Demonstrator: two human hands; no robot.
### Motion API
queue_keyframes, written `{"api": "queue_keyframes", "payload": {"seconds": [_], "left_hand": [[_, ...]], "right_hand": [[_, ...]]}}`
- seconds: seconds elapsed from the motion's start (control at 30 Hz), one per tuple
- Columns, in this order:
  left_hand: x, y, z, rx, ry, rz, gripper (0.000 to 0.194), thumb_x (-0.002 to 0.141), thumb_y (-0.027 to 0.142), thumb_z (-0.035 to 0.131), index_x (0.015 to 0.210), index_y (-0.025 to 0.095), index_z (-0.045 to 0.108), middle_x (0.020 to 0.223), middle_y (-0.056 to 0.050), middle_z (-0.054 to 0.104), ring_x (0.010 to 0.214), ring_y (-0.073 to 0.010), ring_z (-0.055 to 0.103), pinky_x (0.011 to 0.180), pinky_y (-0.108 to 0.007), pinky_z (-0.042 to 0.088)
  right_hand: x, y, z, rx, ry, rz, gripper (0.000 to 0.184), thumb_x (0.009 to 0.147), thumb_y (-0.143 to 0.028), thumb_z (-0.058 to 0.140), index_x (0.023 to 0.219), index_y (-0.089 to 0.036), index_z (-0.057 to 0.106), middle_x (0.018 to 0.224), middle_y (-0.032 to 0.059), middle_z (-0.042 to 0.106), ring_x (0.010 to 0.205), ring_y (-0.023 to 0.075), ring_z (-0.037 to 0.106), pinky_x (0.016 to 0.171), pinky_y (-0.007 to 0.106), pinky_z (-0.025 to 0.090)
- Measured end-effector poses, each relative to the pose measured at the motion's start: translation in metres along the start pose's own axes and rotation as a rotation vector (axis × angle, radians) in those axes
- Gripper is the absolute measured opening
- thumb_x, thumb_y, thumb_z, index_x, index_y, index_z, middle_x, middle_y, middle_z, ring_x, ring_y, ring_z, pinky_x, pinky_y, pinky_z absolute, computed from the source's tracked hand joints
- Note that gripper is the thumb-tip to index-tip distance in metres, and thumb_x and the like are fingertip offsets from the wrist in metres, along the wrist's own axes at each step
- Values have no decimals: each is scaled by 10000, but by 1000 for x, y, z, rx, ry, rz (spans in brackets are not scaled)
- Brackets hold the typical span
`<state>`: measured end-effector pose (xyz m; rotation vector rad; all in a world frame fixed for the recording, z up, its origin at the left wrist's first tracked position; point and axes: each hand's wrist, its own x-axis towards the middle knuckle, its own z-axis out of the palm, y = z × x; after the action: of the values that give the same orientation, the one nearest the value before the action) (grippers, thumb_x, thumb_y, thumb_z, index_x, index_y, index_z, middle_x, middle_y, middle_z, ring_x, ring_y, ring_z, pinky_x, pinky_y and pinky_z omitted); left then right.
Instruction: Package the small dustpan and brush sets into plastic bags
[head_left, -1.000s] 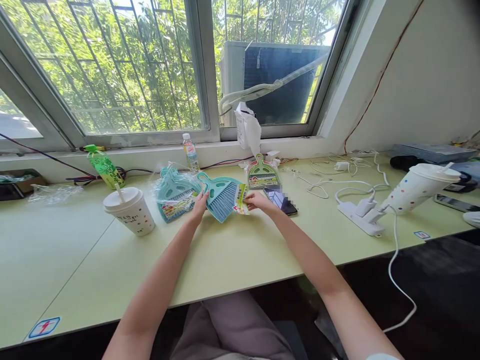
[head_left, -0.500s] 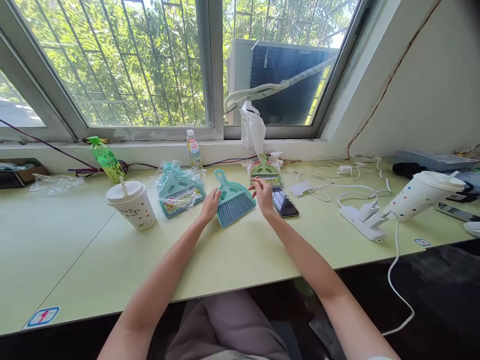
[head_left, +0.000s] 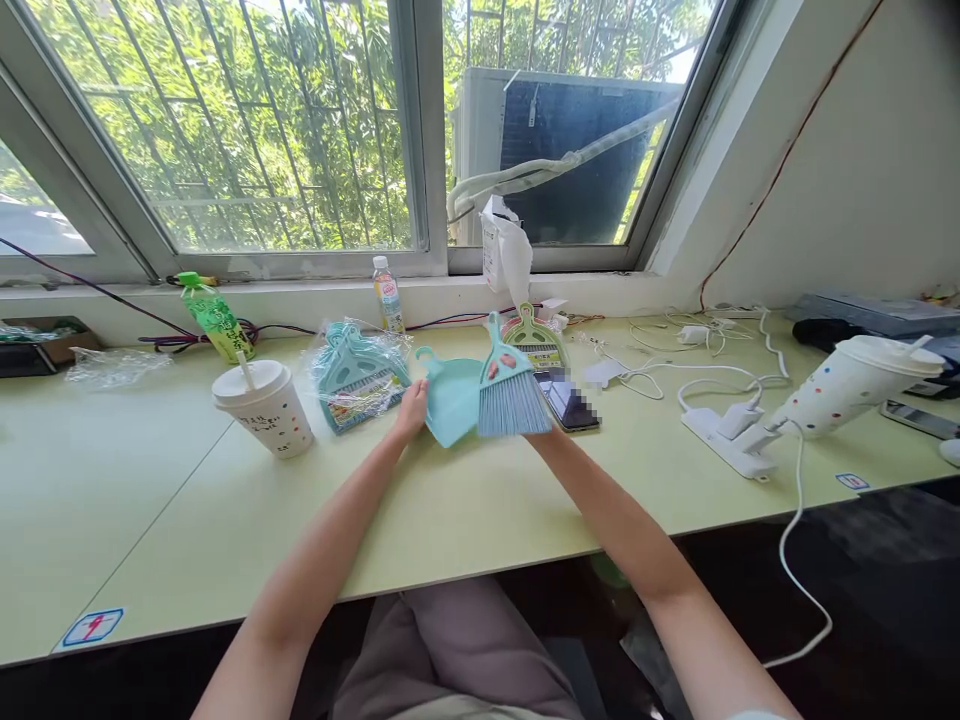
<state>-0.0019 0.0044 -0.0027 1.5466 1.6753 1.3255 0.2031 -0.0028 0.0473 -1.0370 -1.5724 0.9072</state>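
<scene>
My left hand (head_left: 412,410) is closed on the left edge of a mint-green dustpan (head_left: 451,398), which I hold over the table. In front of my right hand (head_left: 504,366) is a small mint-green brush (head_left: 513,398) with blue-grey bristles pointing down. That hand grips the brush from behind; its fingers show through the openings in the brush head, and the rest is hidden. The brush overlaps the right side of the dustpan. A plastic-wrapped dustpan-and-brush set (head_left: 358,378) lies left of my left hand, and a green set (head_left: 537,340) lies behind the brush.
A smartphone (head_left: 568,402) lies right of the brush. To the left stand a lidded cup with a straw (head_left: 262,412) and a green bottle (head_left: 215,318). A small bottle (head_left: 388,296) is by the window. On the right are a power strip (head_left: 724,440) and a tilted cup (head_left: 855,388).
The brush has come away from the dustpan and moved right in my right hand, which was open beside it before. The dustpan's inner face now shows; my left hand has shifted slightly left.
</scene>
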Motion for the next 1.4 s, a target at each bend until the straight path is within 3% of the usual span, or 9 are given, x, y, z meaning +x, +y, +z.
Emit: {"api": "queue_keyframes", "payload": {"seconds": [0.17, 0.27, 0.47, 0.73, 0.83, 1.03, 1.1, 1.27, 1.4], "left_hand": [[13, -17, -31, 235, -140, 13, 265, 796, 394, 560, 623, 201, 621, 695, -65, 626, 823, -280, 591, 763, -339, 425], [7, -16, -37, 265, -93, 77, 220, 758, 369, 606, 598, 218, 612, 752, -96, 644, 932, -325, 594, 830, -359, 419], [3, -15, -39, 192, -66, 53, 301, 693, 457, 682, 543, 242, 536, 729, -103, 635, 1061, -358, 554, 886, -360, 420], [4, -15, -35, 255, -70, 40, 304, 708, 443, 662, 526, 238, 530, 682, -99, 626, 962, -343, 579, 803, -349, 426], [2, -11, -26, 225, -90, -13, 240, 709, 465, 647, 642, 236, 620, 754, -74, 670, 915, -313, 588, 750, -324, 422], [-9, 3, -6, 178, -296, 82, 456, 825, 583, 442, 675, 205, 647, 766, -79, 695, 799, -258, 607, 680, -300, 412], [-13, 6, -1, 229, -343, 110, 414, 789, 583, 502, 634, 216, 613, 727, -71, 679, 746, -246, 602, 654, -299, 396], [-17, 8, 5, 328, -326, 104, 200, 683, 408, 669, 689, 235, 569, 837, -78, 680, 821, -267, 604, 686, -305, 381], [-21, 15, 7, 113, -324, 64, 194, 740, 410, 611, 783, 228, 558, 910, -59, 666, 879, -246, 596, 730, -303, 406]], "right_hand": [[12, -3, -39, -460, 124, -25, 276, 810, -474, 555, 809, -206, 622, 860, 50, 657, 873, 219, 606, 782, 311, 453], [14, 14, -48, -829, 13, 109, 280, 794, -456, 583, 732, -193, 658, 806, 88, 688, 845, 241, 637, 766, 323, 442], [10, 37, -33, -1083, -187, 147, 283, 752, -441, 656, 759, -167, 727, 878, 171, 717, 889, 299, 666, 772, 360, 462], [20, 22, -52, -820, 109, 159, 360, 785, -545, 589, 806, -213, 726, 884, 87, 735, 883, 244, 662, 723, 300, 443], [12, 9, -37, -692, 214, 98, 364, 815, -563, 551, 813, -230, 698, 880, 45, 738, 832, 207, 663, 680, 271, 427], [-16, 18, 26, -835, -68, 7, 175, 830, -387, 603, 830, -226, 672, 844, 57, 725, 807, 193, 652, 689, 260, 415], [-19, 25, 35, -888, -91, -14, 147, 866, -312, 555, 888, -213, 662, 890, 83, 717, 837, 202, 648, 700, 268, 417], [-15, 28, 26, -895, -85, -29, 175, 913, -247, 477, 943, -206, 645, 876, 91, 702, 851, 220, 652, 733, 292, 431], [-7, 21, 6, -710, 24, -123, 193, 887, -343, 544, 1006, -235, 651, 1105, 83, 673, 994, 227, 630, 817, 310, 457]]}}
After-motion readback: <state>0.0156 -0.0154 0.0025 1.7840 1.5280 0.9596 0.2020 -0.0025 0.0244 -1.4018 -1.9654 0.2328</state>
